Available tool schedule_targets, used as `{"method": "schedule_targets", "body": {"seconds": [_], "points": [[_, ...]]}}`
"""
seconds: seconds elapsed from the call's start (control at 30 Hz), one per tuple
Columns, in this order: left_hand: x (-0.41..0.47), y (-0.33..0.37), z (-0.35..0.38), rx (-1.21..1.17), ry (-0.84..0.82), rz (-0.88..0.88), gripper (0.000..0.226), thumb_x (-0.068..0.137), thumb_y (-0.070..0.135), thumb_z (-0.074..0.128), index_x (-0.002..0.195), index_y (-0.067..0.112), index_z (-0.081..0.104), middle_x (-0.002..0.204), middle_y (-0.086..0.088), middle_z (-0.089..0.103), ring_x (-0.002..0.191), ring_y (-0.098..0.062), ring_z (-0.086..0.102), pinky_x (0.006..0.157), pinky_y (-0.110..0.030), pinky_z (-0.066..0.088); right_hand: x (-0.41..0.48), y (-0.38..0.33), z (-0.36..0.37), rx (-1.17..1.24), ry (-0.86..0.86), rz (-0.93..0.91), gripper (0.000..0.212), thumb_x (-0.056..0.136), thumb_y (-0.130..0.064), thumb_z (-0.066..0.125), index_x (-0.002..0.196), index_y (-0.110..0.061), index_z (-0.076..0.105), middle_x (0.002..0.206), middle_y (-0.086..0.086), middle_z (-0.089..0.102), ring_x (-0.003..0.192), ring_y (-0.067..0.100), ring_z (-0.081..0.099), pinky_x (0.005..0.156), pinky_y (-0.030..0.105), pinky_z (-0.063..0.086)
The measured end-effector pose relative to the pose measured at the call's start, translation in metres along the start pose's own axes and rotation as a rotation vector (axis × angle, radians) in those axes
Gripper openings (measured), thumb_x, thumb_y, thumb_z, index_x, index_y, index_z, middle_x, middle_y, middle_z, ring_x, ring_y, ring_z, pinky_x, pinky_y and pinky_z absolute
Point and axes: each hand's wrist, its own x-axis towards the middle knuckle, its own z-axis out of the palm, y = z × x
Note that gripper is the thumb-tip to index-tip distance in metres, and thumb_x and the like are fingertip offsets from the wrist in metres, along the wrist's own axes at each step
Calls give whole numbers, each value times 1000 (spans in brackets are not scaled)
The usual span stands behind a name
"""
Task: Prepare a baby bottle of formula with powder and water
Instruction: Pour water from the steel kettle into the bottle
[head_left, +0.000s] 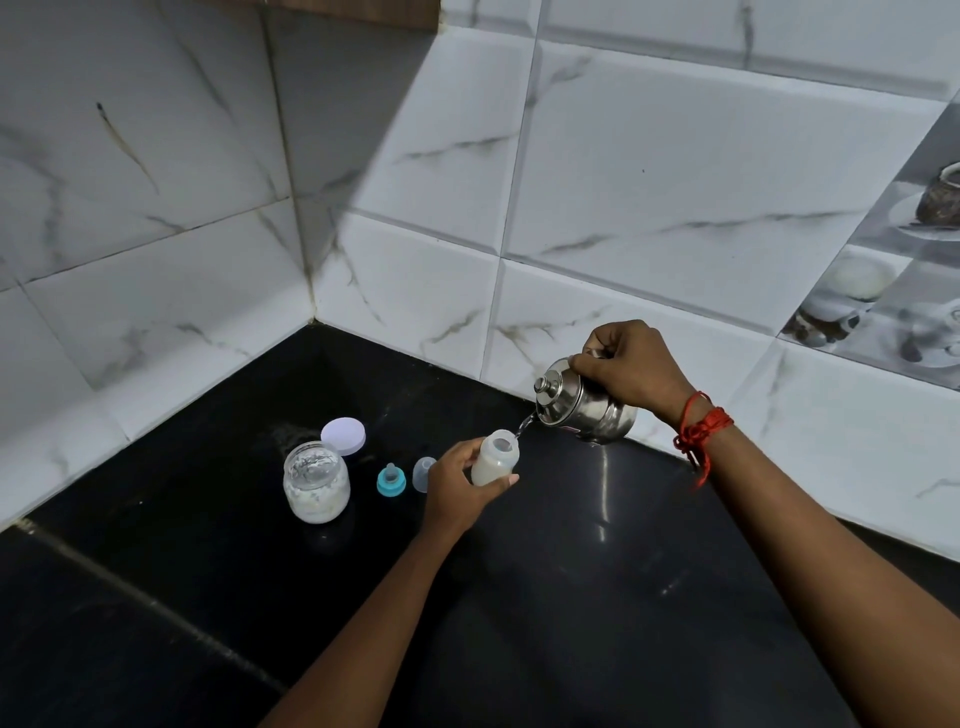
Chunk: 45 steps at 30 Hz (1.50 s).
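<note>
A view from above looks down at a black countertop (545, 597) set in a corner of white marble-patterned wall tiles (649, 171), which fill the upper half of the frame.

Just right of centre, the left hand (457, 491) is closed around a small baby bottle (495, 458), with the thumb across its front and the fingers behind. The bottle has no top on it, its mouth is open, and it is tilted a little toward the right. It holds a whitish content in its lower part.

To the right of the bottle and slightly higher in the frame, the right hand (631, 371) is wrapped tightly around the handle of a small steel kettle (584, 405). The kettle has its lid on and is tipped to the left, with its spout just above the bottle's mouth. A thin stream of water (523, 427) runs from the spout into the bottle. A red thread (698, 428) is tied around the right wrist.

Left of the bottle, standing on the countertop, are a clear cap (424, 474) and then a blue-ringed teat (390, 479). Further left is an open glass jar (316, 480) of white powder. Its pale round lid (343, 435) lies just behind it, toward the wall.
</note>
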Motion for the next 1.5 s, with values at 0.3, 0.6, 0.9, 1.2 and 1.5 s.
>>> {"method": "schedule_targets", "body": {"seconds": [0.3,0.6,0.9,1.2,1.5], "points": [[-9,1,9,-17,-68,-10,53,67,31,96,113,31,70,110,12,70,100,-6,69,83,-17,55,0,-2,-2,1,5,-9,22,81,-18,75,70,-1,66,66,15,70,55,19,60,61,36,53],[-13,-4,9,-6,-70,-45,54,66,30,97,114,22,73,109,10,71,98,-5,69,80,-15,55,-3,-2,-11,-12,-2,-2,22,79,-19,75,67,-3,65,64,13,69,47,12,56,60,41,53],[-23,2,13,10,-80,-52,51,66,28,97,110,32,70,108,13,70,98,1,67,79,-12,53,-6,-12,-36,-53,14,-55,23,77,-19,74,61,-9,62,59,7,66,50,11,55,61,31,50],[-34,3,21,17,-61,-59,55,65,31,97,113,23,73,109,11,72,99,-7,70,82,-24,60,-15,-16,-61,-89,12,-97,23,80,-19,74,64,-6,63,56,0,60,53,13,53,58,25,44],[-43,17,26,-7,-51,-32,49,65,27,97,106,32,71,107,11,73,97,-1,69,79,-20,58,-22,-19,-79,-131,15,-116,20,79,-20,72,70,-4,65,60,-1,61,58,13,54,57,23,43]]}}
